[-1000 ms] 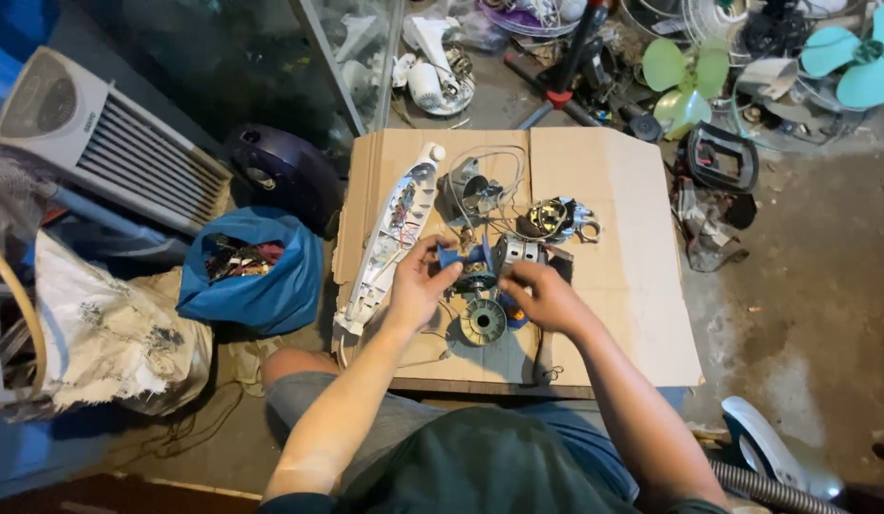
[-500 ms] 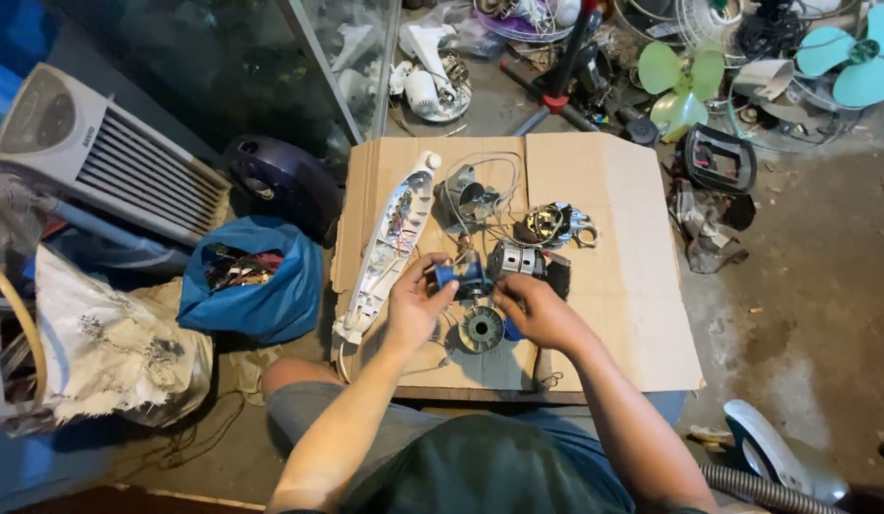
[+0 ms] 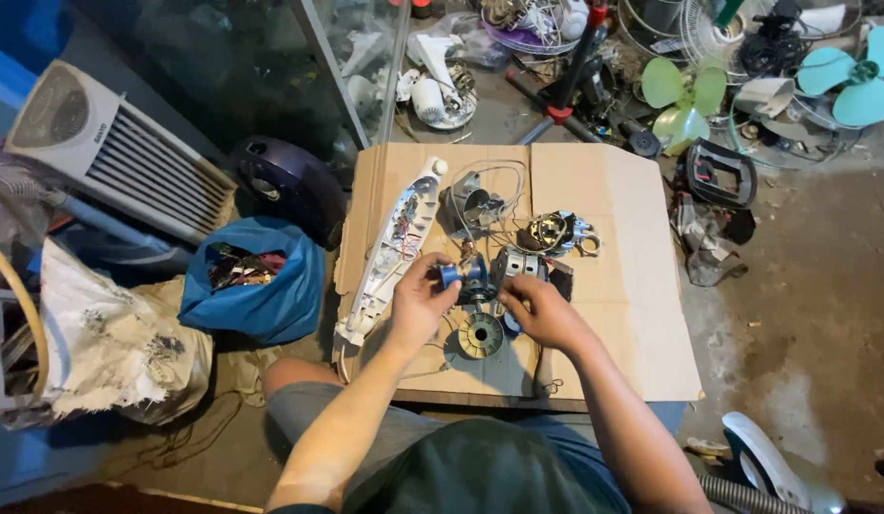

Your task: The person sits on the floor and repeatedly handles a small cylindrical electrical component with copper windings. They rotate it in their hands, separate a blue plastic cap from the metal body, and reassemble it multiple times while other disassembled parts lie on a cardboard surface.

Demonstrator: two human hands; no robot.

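On cardboard sheet (image 3: pixel 632 314), left hand (image 3: pixel 418 305) gripping blue knob (image 3: pixel 451 276), right hand (image 3: pixel 542 314) closed on motor part (image 3: pixel 518 266) (white casing (image 3: pixel 394 252) beside).

Both hands (image 3: pixel 421 303) (image 3: pixel 542 312) close together, fingers curled.

A blue bag (image 3: pixel 256 286) and white sack (image 3: pixel 109 347) lie left of the cardboard (image 3: pixel 632 314).

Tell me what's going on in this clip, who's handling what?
A person sits on the floor at a sheet of cardboard strewn with appliance parts. The left hand grips a small blue knob-like part; the right hand rests on a dark motor piece between them. A round metal disc lies just below the hands, and a long white casing with exposed wiring lies to the left. A blue bag sits beside the cardboard.
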